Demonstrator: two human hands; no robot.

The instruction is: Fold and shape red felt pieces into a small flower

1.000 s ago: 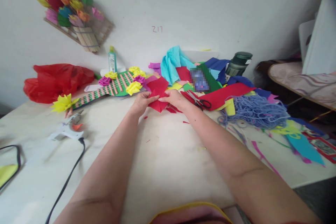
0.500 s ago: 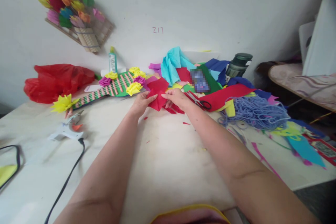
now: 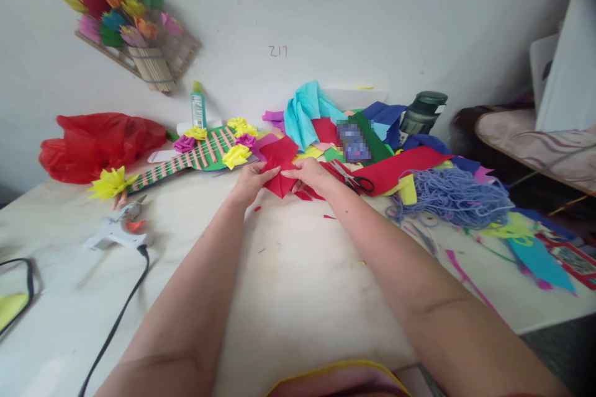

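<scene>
Since half a second before, the right hand (image 3: 311,175) had dropped slightly and drawn closer to the left hand (image 3: 251,181), and the red felt (image 3: 280,181) between them sat lower and more bunched. Both hands pinched that red felt: the left thumb and fingers closed on its left edge, the right fingers closed on its right edge, the hands nearly touching above the far middle of the worktop (image 3: 288,285). The felt's lower corner hung just over the worktop, and a larger red piece (image 3: 280,152) lay directly behind it. Small red scraps (image 3: 329,217) lay on the worktop just near the right wrist. Scissors (image 3: 354,181) with black handles lay just right of the right hand, on a long red strip (image 3: 400,167). Beyond them stood a pile of coloured felt (image 3: 316,115) and a dark flask (image 3: 421,113). A heap of blue yarn (image 3: 456,198) lay further right. To the left of the hands lay a striped mat with paper flowers (image 3: 200,152), a glue bottle (image 3: 198,105) behind it, a red bag (image 3: 100,144) further left, and a glue gun (image 3: 118,232) with its cord nearer the front edge.
</scene>
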